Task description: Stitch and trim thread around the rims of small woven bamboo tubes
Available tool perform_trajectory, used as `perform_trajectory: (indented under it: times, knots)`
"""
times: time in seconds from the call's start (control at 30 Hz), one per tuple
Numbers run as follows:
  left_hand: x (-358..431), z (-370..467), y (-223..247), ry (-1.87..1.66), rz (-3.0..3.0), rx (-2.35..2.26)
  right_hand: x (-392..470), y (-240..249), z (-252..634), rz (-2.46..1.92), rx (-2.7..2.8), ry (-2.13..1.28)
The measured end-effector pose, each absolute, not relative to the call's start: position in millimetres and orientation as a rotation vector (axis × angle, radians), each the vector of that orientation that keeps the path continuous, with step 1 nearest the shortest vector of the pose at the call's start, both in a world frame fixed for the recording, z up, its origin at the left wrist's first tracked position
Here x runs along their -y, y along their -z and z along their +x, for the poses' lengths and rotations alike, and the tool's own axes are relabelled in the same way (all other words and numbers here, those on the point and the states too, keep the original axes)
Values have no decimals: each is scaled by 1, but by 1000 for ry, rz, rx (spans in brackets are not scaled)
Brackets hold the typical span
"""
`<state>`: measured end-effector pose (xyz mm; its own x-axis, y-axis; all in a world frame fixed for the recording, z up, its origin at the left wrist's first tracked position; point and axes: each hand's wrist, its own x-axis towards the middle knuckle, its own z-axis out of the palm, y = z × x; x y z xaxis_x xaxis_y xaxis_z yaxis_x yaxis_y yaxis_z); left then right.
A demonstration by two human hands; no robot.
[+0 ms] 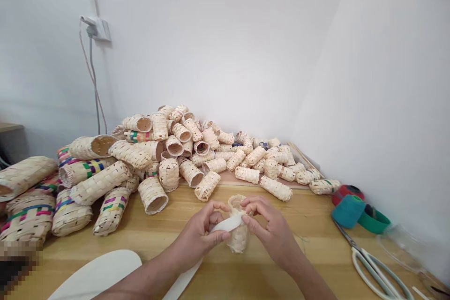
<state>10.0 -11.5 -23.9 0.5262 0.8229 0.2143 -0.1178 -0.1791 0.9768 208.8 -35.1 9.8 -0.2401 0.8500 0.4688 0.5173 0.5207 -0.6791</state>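
In the head view a small woven basket (238, 239), pale and tube-shaped, stands upright on the wooden table between my hands. My left hand (209, 227) pinches a flat white strip (227, 223) between thumb and fingers. The strip runs down past my left wrist toward the table's front. My right hand (262, 218) is closed at the strip's other end, against the upper side of the basket. Its fingertips partly hide the rim. A roll of the same white strip (101, 272) lies flat by my left forearm.
A heap of woven baskets (168, 150) fills the table's back and left. At the right lie white-handled scissors (372, 267), a teal thread spool (348, 211), a red spool (348, 192), a green tape roll (378, 220) and a clear container (401, 243). The white wall stands behind.
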Motion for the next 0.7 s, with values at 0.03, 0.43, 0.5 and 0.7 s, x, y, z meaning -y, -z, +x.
perform_trajectory:
  times: [0.03, 0.43, 0.5, 0.7]
  knots:
    - [10, 8, 23, -967, 1566, -663, 34, -11, 212, -1127, 1901, -515]
    - [2, 2, 11, -1045, 1597, -878, 31, -13, 227, -965, 1831, -865]
    - [4, 4, 12, -1001, 1605, -848, 29, -9, 228, -923, 1760, -969]
    - [1, -11, 16, -622, 1813, -849, 18, 3, 239, -862, 1344, -1101]
